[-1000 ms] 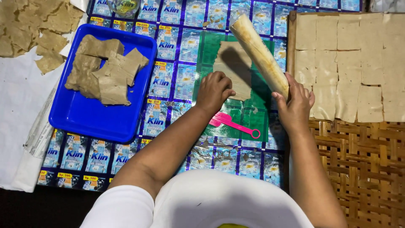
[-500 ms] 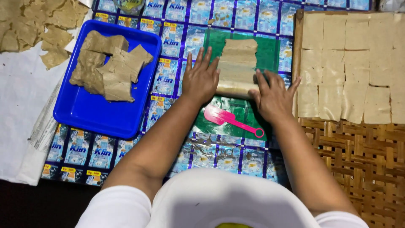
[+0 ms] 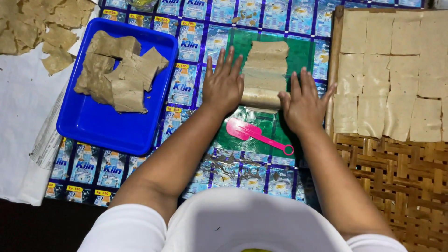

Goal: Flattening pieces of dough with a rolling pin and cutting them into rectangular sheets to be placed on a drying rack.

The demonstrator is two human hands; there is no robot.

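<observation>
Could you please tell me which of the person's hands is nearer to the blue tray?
Left. The left hand rests on the rolling pin's left end, just right of the blue tray; the right hand lies farther right, beyond the dough strip.

Blue tray (image 3: 93, 126) left, holding brown dough chunks (image 3: 119, 70). Pink spatula (image 3: 256, 134) near centre. Woven mat (image 3: 396, 186) right, bearing flat squares (image 3: 392, 74).

A small home food-making spot, seen from above. The worktop is covered with a mat (image 3: 196, 93) made of joined printed sachet wrappers, with a green plastic sheet (image 3: 261, 126) laid on it. To the left sits a blue plastic tray (image 3: 93, 126) of tan dough pieces (image 3: 116, 70). To the right, a woven bamboo rack (image 3: 401, 177) carries rows of flat dough squares (image 3: 392, 70). More pieces lie on white paper (image 3: 18, 102) at far left.
</observation>
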